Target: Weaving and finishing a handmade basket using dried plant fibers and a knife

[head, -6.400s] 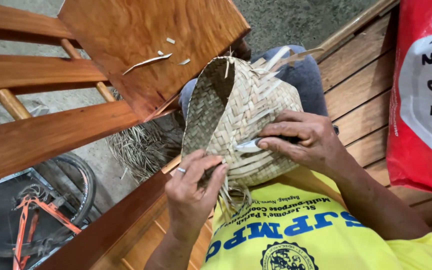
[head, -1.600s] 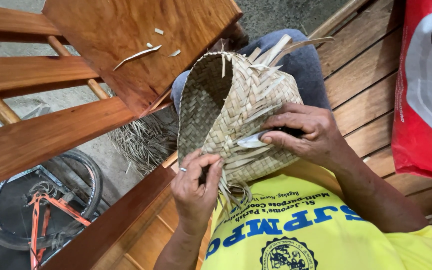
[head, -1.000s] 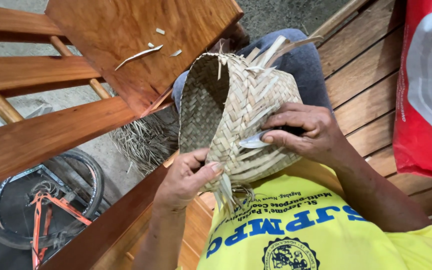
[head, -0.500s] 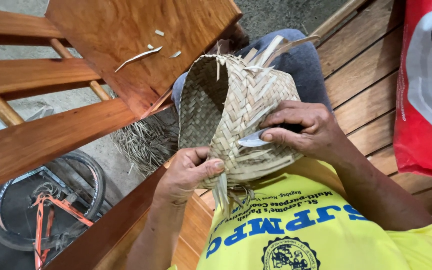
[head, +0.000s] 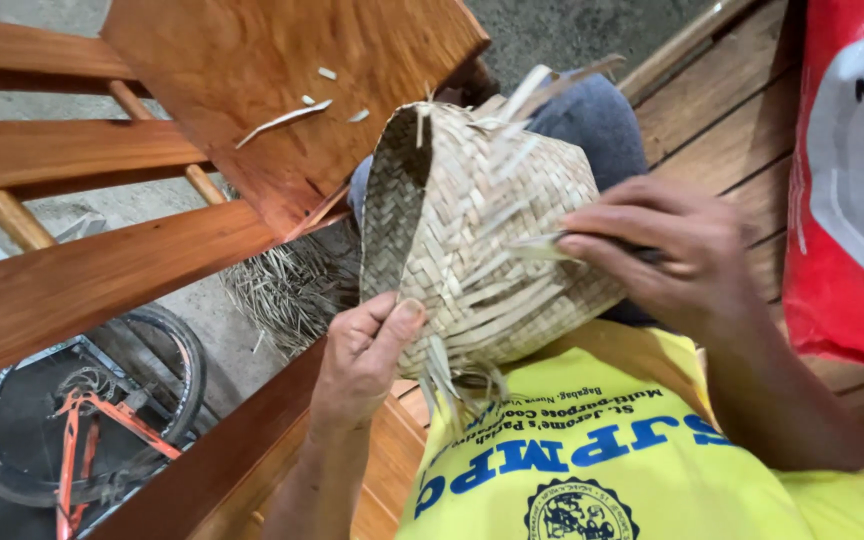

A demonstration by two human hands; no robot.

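Observation:
A woven basket (head: 472,220) of pale palm strips rests on my lap, its open mouth turned left and loose strip ends sticking out at top and bottom. My left hand (head: 362,355) grips its lower edge, thumb pressed on the weave, next to the dangling strip ends (head: 452,375). My right hand (head: 667,250) lies on the basket's right side. It is closed around what looks like a small knife (head: 542,246), whose pale blade points left onto the weave.
A wooden chair back (head: 282,90) with scraps of strip on it stands ahead, and wooden rails (head: 102,270) run at the left. A heap of dry strips (head: 292,285) lies under them. A bicycle (head: 72,440) is at the lower left. A red sack (head: 852,180) stands on the bench (head: 722,110).
My left hand has shifted from lying flat under the basket to gripping its lower edge with closed fingers. The right hand with the blade has stayed on the weave.

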